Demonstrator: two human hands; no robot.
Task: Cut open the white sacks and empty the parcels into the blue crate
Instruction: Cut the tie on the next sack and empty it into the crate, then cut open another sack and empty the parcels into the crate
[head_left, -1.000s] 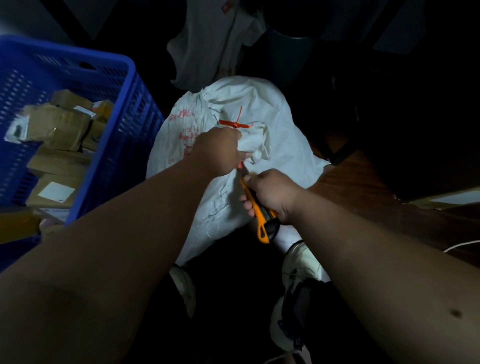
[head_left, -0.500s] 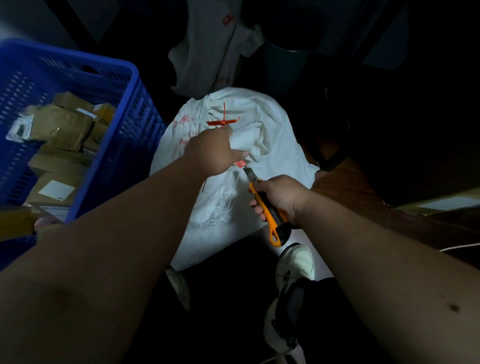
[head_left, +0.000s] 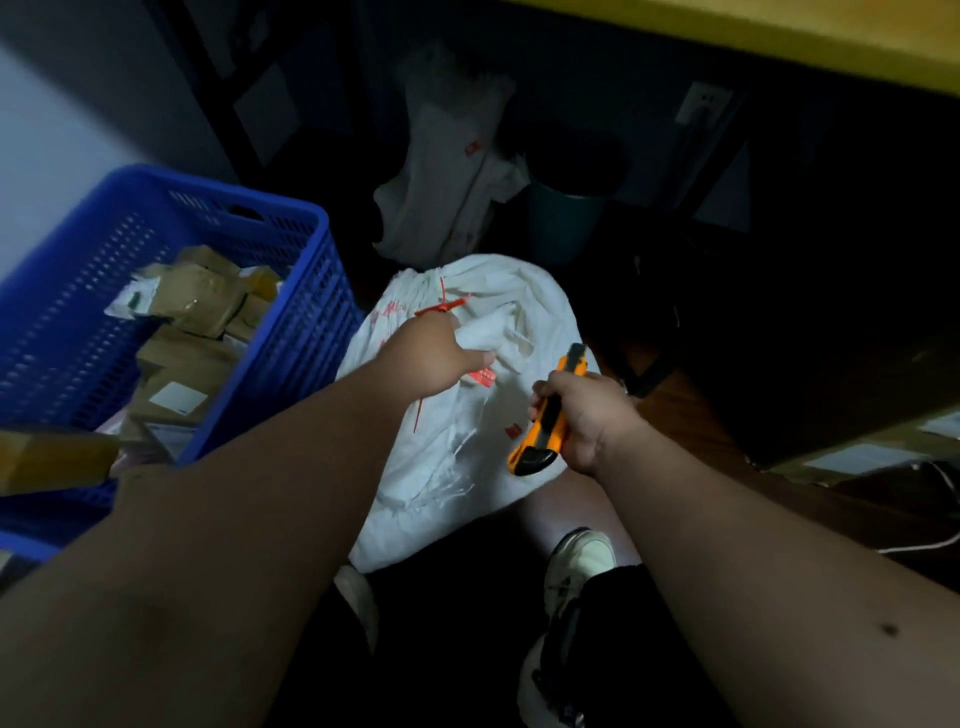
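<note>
- My left hand (head_left: 434, 358) has a closed grip on the bunched neck of the white sack (head_left: 467, 415), pulling the cloth up and taut so a blade has something firm to bite.
- My right hand (head_left: 587, 415) is wrapped round the orange utility knife (head_left: 545, 415), held clear of the cloth to the sack's right, tip pointing away from my other hand.
- The sack stands on the floor between my feet, just beside the blue crate (head_left: 291, 343). It looks full and lumpy, with red print, a red zip tie (head_left: 447, 306) cinching its top, and loose white threads down the front.
- The crate on my left holds brown parcels (head_left: 192, 312).
</note>
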